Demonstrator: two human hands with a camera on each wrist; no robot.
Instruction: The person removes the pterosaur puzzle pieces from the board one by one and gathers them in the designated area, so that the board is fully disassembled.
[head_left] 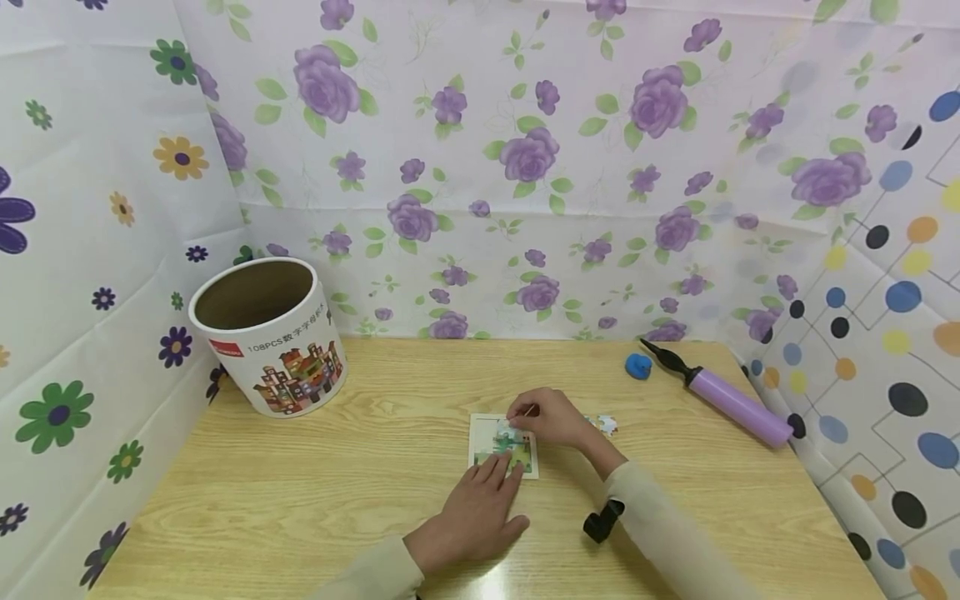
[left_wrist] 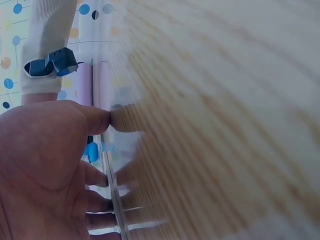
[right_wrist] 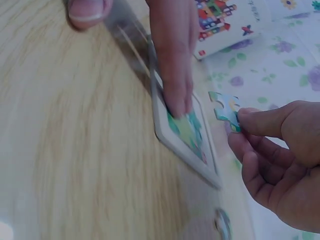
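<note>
A small square jigsaw puzzle tray (head_left: 530, 475) with a pale frame lies on the table, partly filled with green and blue picture pieces. My left hand (head_left: 480, 510) rests its outstretched fingertips on the tray's near part, and the thumb points off to the right. Over the tray's far right corner, my right hand (head_left: 553, 417) pinches a puzzle piece (right_wrist: 226, 107) between thumb and finger. That piece is light blue with green edges and is held up off the tray in the right wrist view. More loose puzzle pieces (head_left: 606, 425) lie behind the right wrist.
A large white bucket (head_left: 300, 379) with a block picture stands at the back left. At the right lie a purple hand pump (head_left: 738, 407) and a small blue object (head_left: 638, 365), perhaps a balloon. Patterned cloths enclose the wooden table (head_left: 300, 500).
</note>
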